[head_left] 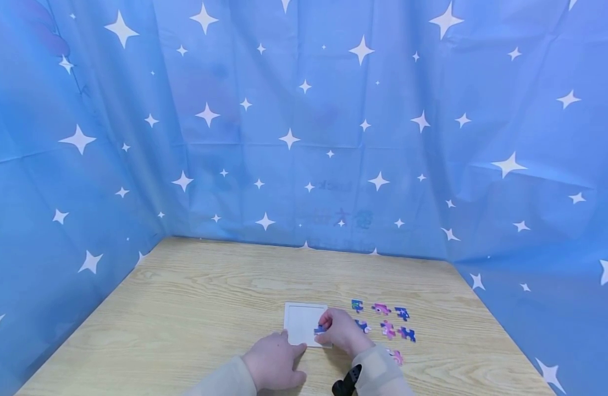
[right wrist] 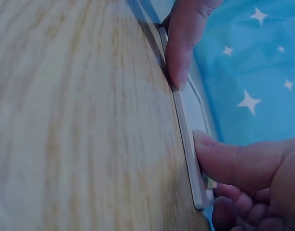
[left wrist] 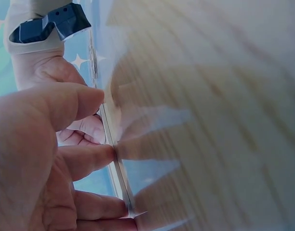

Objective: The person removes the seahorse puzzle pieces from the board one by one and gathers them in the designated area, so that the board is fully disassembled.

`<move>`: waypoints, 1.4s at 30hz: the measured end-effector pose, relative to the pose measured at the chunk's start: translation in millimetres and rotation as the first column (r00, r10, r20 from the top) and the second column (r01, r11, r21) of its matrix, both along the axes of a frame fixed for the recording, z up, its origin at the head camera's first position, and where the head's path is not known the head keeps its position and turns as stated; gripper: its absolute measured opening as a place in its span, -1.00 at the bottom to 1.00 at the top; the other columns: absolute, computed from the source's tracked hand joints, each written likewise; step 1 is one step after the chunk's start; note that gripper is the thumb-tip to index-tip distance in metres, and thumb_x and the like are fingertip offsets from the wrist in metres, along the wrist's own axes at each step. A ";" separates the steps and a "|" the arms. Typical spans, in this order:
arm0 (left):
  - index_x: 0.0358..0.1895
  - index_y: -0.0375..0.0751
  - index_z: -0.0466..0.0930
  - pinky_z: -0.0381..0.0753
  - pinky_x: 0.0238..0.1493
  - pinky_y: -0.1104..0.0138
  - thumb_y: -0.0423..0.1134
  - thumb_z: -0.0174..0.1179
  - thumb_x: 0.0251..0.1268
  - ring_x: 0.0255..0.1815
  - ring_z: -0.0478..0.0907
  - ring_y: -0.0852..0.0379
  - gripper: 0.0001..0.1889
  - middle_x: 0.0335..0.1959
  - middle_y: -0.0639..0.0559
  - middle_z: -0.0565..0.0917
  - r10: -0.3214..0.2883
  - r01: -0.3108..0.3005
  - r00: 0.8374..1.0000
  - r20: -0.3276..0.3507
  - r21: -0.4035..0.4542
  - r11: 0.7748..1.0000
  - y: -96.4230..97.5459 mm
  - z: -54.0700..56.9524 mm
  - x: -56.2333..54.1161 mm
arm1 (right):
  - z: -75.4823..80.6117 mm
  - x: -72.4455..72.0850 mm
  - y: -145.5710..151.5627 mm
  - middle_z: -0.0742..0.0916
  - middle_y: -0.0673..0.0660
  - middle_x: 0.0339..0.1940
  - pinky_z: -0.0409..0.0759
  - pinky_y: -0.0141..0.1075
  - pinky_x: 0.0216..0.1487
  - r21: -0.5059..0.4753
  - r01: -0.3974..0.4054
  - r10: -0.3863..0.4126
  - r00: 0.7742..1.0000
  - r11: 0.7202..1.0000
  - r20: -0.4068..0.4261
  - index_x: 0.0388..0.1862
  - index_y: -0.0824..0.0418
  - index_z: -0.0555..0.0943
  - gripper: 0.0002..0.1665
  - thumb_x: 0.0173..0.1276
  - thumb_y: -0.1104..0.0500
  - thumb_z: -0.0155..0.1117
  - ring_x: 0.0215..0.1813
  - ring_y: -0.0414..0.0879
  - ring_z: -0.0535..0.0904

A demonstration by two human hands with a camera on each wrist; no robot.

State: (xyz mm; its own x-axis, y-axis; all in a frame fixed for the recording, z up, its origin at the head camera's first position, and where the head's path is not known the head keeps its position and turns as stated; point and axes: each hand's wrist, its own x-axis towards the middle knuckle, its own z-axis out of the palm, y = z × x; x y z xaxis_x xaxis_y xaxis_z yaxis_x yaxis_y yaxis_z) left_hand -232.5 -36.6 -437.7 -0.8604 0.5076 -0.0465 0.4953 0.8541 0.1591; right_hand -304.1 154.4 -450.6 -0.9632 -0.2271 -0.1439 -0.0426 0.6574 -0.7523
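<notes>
A shallow white puzzle tray [head_left: 300,319] lies on the wooden table. My left hand [head_left: 276,360] rests at the tray's near left corner, its fingertips touching the edge. In the left wrist view, the extended fingers [left wrist: 92,161] meet the tray's thin side. Over the tray's right side, my right hand [head_left: 344,331] pinches a small blue jigsaw piece [head_left: 319,330] between thumb and fingers. Seen from the right wrist, the right thumb [right wrist: 234,161] lies over the tray rim [right wrist: 186,144]; the piece is mostly hidden there.
Right of the tray lie several loose jigsaw pieces, among them a pink one [head_left: 381,309], a blue one [head_left: 407,334] and a green-and-blue one [head_left: 357,305]. Another pink piece [head_left: 396,357] is partly behind the right forearm. A blue star-patterned curtain [head_left: 304,137] surrounds the table [head_left: 185,308].
</notes>
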 end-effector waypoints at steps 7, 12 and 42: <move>0.22 0.08 0.57 0.53 0.11 0.11 0.20 0.17 0.10 0.15 0.51 -0.21 -0.41 0.06 -0.28 0.62 0.005 -0.005 1.000 0.019 0.007 1.000 -0.4 1.4 -0.3 | -5.8 -1.4 1.5 0.57 0.07 -0.39 0.38 -0.26 -0.28 -0.088 0.053 -0.054 0.999 0.995 -0.005 -0.30 0.23 0.55 -0.69 0.01 0.36 0.50 -0.32 -0.06 0.45; 0.21 0.07 0.58 0.52 0.12 0.11 0.19 0.17 0.10 0.16 0.51 -0.22 -0.41 0.05 -0.25 0.63 0.003 -0.003 1.000 0.013 0.005 1.000 0.0 0.5 -0.8 | -8.0 -2.0 5.2 0.61 0.06 -0.39 0.42 -0.28 -0.27 -0.124 0.037 -0.037 0.999 0.992 0.001 -0.30 0.25 0.61 -0.75 0.04 0.37 0.47 -0.32 -0.08 0.48; 0.22 0.08 0.57 0.51 0.14 0.11 0.19 0.16 0.11 0.18 0.50 -0.20 -0.42 0.02 -0.18 0.66 -0.002 0.002 1.000 0.024 -0.004 1.000 0.4 -0.2 -1.2 | 4.2 -4.4 28.7 0.63 0.09 -0.24 0.35 -0.07 -0.16 -0.167 0.053 -0.039 0.995 0.985 0.087 -0.20 0.14 0.64 -0.78 0.16 0.19 0.41 -0.18 0.00 0.48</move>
State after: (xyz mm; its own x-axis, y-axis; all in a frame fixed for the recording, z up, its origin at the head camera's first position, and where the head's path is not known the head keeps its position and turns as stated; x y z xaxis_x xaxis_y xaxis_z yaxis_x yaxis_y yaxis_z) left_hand -233.7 -36.2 -437.9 -0.8580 0.5089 -0.0695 0.4929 0.8538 0.1675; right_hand -308.5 183.1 -446.4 -0.9594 -0.2106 -0.1875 0.0523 0.5205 -0.8522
